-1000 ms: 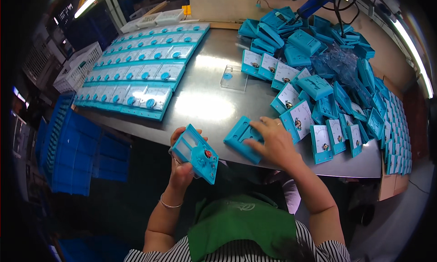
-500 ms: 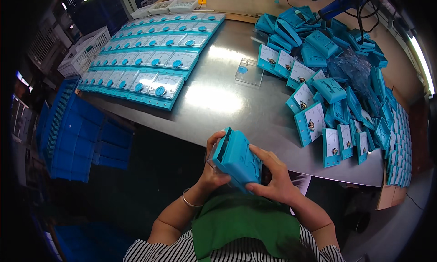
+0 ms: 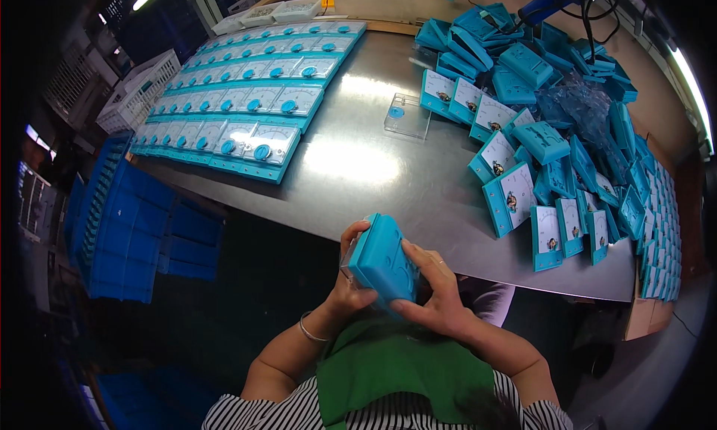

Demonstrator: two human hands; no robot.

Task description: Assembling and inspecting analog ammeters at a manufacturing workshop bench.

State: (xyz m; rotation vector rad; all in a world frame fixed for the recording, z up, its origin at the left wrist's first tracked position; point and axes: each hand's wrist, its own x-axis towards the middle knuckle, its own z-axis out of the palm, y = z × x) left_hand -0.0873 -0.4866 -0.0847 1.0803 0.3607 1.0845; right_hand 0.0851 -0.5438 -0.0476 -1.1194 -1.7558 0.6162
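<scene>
Both hands grip a blue meter (image 3: 382,262) off the table edge (image 3: 478,260): left hand (image 3: 349,280) beneath, right hand (image 3: 433,292) over it.

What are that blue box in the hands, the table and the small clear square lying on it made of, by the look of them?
The blue box, held by the left hand and right hand, looks like moulded plastic: even teal colour, matte, crisp edges. The table seems to be sheet metal, probably steel: grey, brushed, with a bright glare patch. The clear square looks like transparent plastic, since the table shows through it.
</scene>
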